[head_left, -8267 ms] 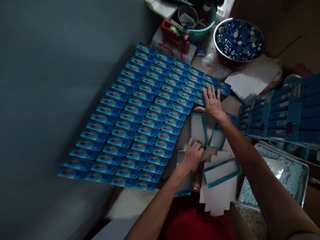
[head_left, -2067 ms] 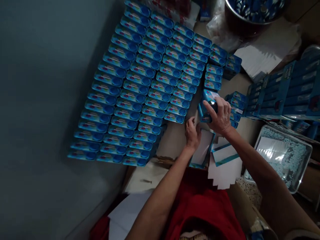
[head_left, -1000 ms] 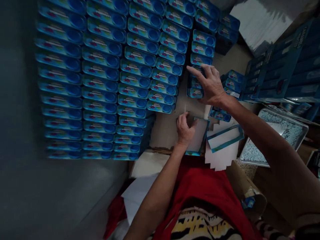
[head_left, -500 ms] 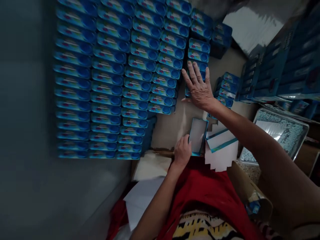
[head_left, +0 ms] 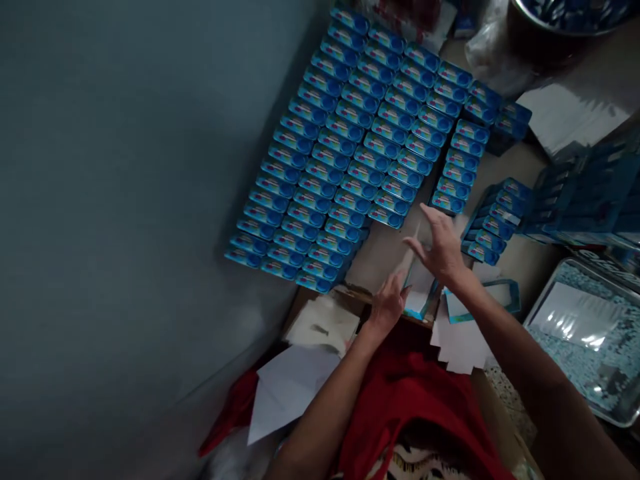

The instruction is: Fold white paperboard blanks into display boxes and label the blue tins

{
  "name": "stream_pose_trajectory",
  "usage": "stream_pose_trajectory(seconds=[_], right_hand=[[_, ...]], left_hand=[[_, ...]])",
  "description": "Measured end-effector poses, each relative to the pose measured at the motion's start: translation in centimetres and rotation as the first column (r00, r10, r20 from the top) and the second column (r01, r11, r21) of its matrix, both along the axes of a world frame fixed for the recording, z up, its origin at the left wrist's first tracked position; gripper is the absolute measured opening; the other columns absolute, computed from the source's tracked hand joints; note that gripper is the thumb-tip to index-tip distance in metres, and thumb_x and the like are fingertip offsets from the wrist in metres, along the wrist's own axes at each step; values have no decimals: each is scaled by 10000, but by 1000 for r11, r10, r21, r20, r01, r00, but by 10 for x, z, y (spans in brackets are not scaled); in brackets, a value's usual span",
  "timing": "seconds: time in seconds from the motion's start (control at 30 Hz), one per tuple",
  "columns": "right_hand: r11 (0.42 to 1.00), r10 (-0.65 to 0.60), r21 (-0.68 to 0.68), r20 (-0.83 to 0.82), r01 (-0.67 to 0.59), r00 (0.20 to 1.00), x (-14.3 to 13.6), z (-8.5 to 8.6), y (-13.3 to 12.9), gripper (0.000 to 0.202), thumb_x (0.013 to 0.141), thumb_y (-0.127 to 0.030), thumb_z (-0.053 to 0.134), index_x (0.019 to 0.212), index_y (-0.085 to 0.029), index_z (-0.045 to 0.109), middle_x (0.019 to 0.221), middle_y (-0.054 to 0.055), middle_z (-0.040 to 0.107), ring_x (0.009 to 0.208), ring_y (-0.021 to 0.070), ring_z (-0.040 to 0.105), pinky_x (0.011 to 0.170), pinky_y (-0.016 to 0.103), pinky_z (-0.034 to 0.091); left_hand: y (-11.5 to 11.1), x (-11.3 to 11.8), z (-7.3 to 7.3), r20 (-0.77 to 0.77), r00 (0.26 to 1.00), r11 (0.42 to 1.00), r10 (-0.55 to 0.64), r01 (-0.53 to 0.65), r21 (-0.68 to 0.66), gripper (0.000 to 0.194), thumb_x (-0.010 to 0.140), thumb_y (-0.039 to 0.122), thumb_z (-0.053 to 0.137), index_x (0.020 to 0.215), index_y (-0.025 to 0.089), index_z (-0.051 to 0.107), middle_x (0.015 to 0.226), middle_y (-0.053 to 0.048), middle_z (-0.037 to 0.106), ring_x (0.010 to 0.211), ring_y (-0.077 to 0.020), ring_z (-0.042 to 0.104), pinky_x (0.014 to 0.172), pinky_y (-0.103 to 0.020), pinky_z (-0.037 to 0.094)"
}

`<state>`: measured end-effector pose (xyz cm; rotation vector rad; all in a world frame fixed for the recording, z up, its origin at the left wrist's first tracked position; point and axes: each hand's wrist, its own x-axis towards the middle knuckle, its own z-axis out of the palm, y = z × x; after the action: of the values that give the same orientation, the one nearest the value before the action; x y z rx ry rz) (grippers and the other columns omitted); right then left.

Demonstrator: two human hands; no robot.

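Note:
In front of me lies a shallow cardboard box (head_left: 423, 291), white inside with blue edges. My left hand (head_left: 389, 303) is at its left side, fingers closed over the near wall. Above the box's far end is my right hand (head_left: 440, 245), thumb and fingers spread, holding nothing; part of the box is hidden beneath it. Just beyond the right hand stands a short row of blue printed packs (head_left: 453, 183). To the right, another blue-edged open box (head_left: 510, 293) rests partly on white notched card sheets (head_left: 457, 340).
Rows of blue packs (head_left: 345, 147) fill the left of the table beside a grey wall (head_left: 125, 167). A clear tray of pale blue pieces (head_left: 615, 313) is at the right. White paper sheets (head_left: 295, 380) lie lower left. A large bowl (head_left: 545, 40) stands at the back.
My right hand has drawn back from the short row of packs to above the cardboard box. My left hand stays at the box's left side. The view has tilted and shifted left.

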<state>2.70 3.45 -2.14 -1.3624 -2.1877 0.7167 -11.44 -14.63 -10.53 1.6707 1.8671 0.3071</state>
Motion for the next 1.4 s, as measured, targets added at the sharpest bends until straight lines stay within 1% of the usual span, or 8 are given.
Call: stream_pose_trajectory(seconds=[0.13,0.3,0.5,0.67,0.8,0.97,1.07,1.4], right_hand=[[999,-42,-5,139,43,989,-60,-26,8,1079,885,-655,742,1670,-78,279,1732,318,226,1661,417,167,1286,640,321],[986,-117,-66,389,154,914,-98,-39,9,927,960,-472,702,1683,-72,281,1758,307,168,1676,427,57,1309,664,225],[994,-105,40,585,101,804,-107,-13,-8,1071,889,-599,742,1689,-76,258,1618,253,433,1551,429,350,1305,629,244],[996,-91,54,540,73,837,-117,-21,30,1097,786,-520,793,1694,-169,288,1462,159,548,1329,369,501,1203,592,373],[998,-4,-50,353,23,936,-89,-15,38,1140,711,-639,762,1668,-164,363,1435,167,533,1329,395,498,1175,621,377],[999,44,-30,118,-40,992,-7,25,-22,1136,765,-668,704,1693,-211,235,1505,179,464,1411,380,466,1174,591,431],[994,55,-96,73,-48,996,23,20,-57,1127,736,-624,753,1676,-244,259,1440,162,483,1339,373,531,1135,575,486],[996,45,-84,191,-29,981,13,-6,-51,1129,664,-515,779,1659,-233,327,1444,161,471,1315,398,516,1145,602,463]], left_hand=[[3,-42,15,-27,996,988,84,-80,135,376,1062,353,534,1366,148,616,1121,-166,735,1036,-296,724,907,-399,567],[-1,-82,27,-7,991,963,132,-126,237,340,1064,377,539,1315,173,645,1117,-154,734,1060,-302,693,979,-433,541],[-30,-47,10,38,999,993,18,-22,115,465,1019,512,580,1302,146,628,1146,-197,709,1080,-363,683,948,-475,552],[-25,-7,-13,113,992,998,50,-53,23,479,978,511,623,1298,156,617,1162,-194,729,1077,-362,698,942,-468,553],[-6,0,-24,154,986,998,57,-56,-12,388,1013,248,487,1358,148,635,1200,-186,757,1053,-309,732,924,-407,554],[11,-20,-25,133,988,994,74,-83,64,446,982,225,532,1406,186,663,1136,-152,769,1002,-284,735,885,-359,542],[17,-31,-26,85,992,993,95,-100,57,446,971,234,561,1395,198,694,1072,-139,768,937,-275,730,830,-342,529],[23,-38,-33,-3,997,993,79,-78,93,449,945,208,526,1336,190,745,954,-116,776,853,-249,721,735,-313,483]])
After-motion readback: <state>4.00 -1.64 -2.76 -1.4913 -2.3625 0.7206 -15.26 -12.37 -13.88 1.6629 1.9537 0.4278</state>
